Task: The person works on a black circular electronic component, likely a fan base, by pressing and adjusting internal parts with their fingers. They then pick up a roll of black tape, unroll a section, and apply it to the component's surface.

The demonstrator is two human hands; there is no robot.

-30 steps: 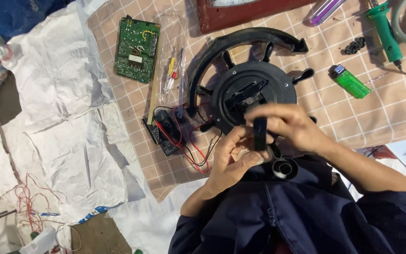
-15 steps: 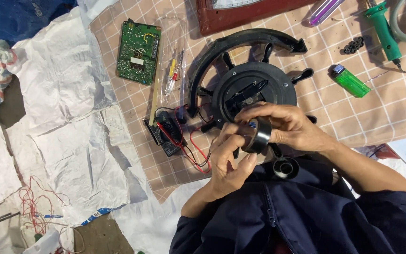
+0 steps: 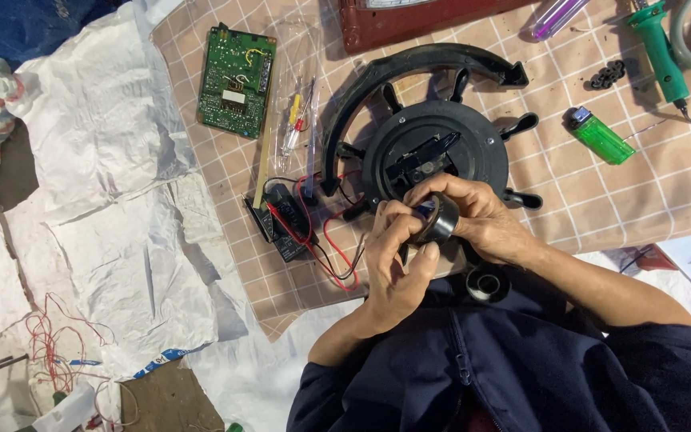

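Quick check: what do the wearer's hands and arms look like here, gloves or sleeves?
Both bare: no gloves, rings or watch visible on the left hand or right hand. Forearms are uncovered up to dark navy sleeves, part of a dark navy garment with a front zipper.

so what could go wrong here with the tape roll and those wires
Both hands, the left hand and right hand, hold the tape roll right above the black disc; a slip could drop it onto the disc. The loose red wires lie just beside the left hand and could snag. A second roll sits by the person's body and could get knocked.
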